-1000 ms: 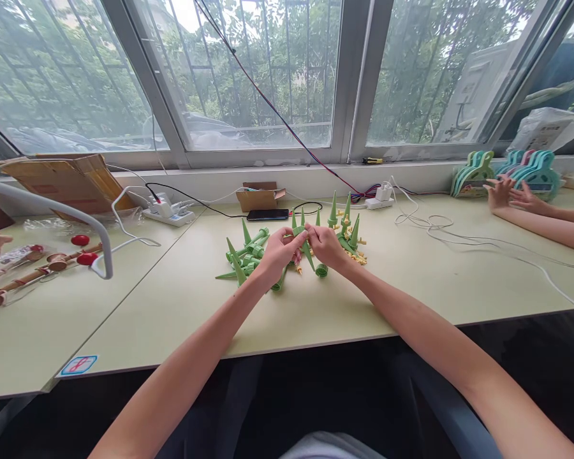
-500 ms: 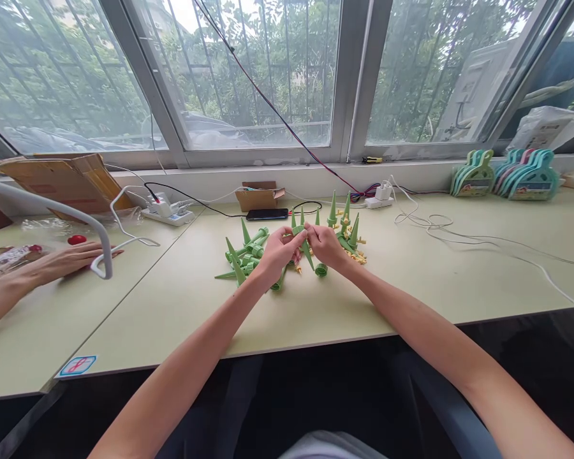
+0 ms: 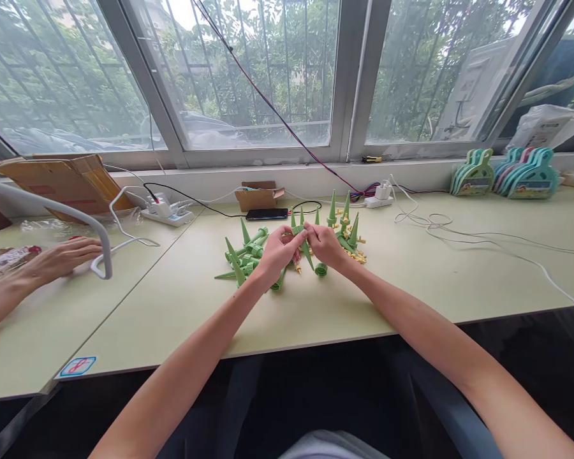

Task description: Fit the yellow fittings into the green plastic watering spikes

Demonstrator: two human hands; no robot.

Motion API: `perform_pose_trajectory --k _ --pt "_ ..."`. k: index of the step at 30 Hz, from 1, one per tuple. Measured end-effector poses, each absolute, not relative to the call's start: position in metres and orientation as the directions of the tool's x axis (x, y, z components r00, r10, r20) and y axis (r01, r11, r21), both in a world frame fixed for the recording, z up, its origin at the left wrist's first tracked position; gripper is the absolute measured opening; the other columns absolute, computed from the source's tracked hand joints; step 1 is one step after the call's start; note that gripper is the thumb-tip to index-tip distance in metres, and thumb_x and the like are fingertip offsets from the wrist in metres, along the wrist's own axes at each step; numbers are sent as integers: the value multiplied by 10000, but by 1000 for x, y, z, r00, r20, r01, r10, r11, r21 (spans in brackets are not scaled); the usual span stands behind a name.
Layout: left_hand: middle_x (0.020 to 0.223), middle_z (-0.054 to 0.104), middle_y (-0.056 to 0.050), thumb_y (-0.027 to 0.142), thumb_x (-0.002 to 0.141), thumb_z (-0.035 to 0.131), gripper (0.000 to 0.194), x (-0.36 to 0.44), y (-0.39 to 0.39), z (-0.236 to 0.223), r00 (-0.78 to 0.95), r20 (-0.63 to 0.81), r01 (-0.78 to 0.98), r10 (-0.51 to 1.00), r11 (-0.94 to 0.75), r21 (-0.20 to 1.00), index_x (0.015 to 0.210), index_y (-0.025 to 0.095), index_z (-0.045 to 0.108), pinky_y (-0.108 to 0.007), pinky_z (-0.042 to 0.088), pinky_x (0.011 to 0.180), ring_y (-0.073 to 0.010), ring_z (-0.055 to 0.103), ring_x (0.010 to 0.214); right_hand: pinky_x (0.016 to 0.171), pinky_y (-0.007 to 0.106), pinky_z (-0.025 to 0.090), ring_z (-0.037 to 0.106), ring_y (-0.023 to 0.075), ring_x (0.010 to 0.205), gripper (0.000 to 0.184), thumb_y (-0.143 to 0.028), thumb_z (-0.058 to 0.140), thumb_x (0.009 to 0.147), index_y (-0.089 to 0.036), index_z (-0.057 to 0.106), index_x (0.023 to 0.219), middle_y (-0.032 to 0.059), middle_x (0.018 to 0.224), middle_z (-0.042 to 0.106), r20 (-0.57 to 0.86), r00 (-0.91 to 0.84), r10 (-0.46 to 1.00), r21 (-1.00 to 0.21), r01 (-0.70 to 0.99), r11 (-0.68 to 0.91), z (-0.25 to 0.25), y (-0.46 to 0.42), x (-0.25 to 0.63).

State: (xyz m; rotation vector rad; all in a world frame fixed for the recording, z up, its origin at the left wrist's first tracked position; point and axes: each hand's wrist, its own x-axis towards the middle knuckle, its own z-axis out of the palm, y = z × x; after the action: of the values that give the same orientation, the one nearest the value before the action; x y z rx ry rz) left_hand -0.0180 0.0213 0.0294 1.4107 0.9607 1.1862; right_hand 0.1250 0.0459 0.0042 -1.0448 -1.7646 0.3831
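A green plastic watering spike (image 3: 307, 256) hangs point down between my hands, over the middle of the table. My left hand (image 3: 278, 252) is closed on its wide end. At that same end, the fingers of my right hand (image 3: 326, 245) are pinched together; what they hold, if anything, is hidden. Several more green spikes (image 3: 242, 255) lie and stand to the left of my left hand. Beyond my right hand, upright green spikes (image 3: 347, 220) carry small yellow valve pieces (image 3: 358, 257) or stand among them. One green spike (image 3: 321, 270) shows its round end below my hands.
A phone (image 3: 266, 215) lies before a small cardboard box (image 3: 258, 196). Power strips (image 3: 168, 217) and white cables (image 3: 440, 223) run along the back. Teal and green handled boards (image 3: 529, 178) stand at right. A co-worker's hand (image 3: 67, 258) rests at left, near a grey metal bar (image 3: 106, 255).
My hands and the spike stay nearly still. The co-worker's hand at left has drawn back to the left, over the red object. A hand at the right edge has gone out of view.
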Motion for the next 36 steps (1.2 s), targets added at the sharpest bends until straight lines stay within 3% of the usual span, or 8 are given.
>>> perform_pose_trajectory --k 11,17,22,28,36 --pt "547 522 68 522 686 797 477 -18 22 26 221 240 -6 945 -245 970 861 201 491 -210 375 401 -83 489 419 518 279 292 352 118 480 646 -734 226 929 -223 331 547 -13 481 390 553 -113 825 -712 450 539 7 44 126" --pt "659 593 37 480 708 786 430 -17 20 27 242 318 21 917 -332 943 864 199 501 -202 370 398 -67 486 426 514 270 307 385 117 477 660 -751 235 917 -222 349 538 -9 465 404 541 -111 833 -732 426 532 7 44 128" --pt "698 604 33 408 745 765 351 -15 18 27 239 390 52 889 -413 909 879 203 514 -190 398 453 -64 501 476 491 267 306 388 116 464 668 -769 232 903 -223 347 536 -4 461 412 522 -96 847 -770 375 517 9 42 128" --pt "738 608 26 311 693 801 346 -13 14 28 178 443 110 878 -466 878 911 217 549 -189 411 535 -91 555 581 460 262 304 394 114 452 668 -788 272 882 -222 359 539 -6 458 405 485 -83 871 -821 301 486 8 44 128" --pt "778 584 15 238 822 653 170 -17 18 20 252 602 290 757 -653 700 975 241 578 -197 370 554 -92 482 573 409 256 294 322 89 405 645 -776 369 866 -225 334 534 -30 452 343 391 -130 911 -898 161 409 3 50 128"
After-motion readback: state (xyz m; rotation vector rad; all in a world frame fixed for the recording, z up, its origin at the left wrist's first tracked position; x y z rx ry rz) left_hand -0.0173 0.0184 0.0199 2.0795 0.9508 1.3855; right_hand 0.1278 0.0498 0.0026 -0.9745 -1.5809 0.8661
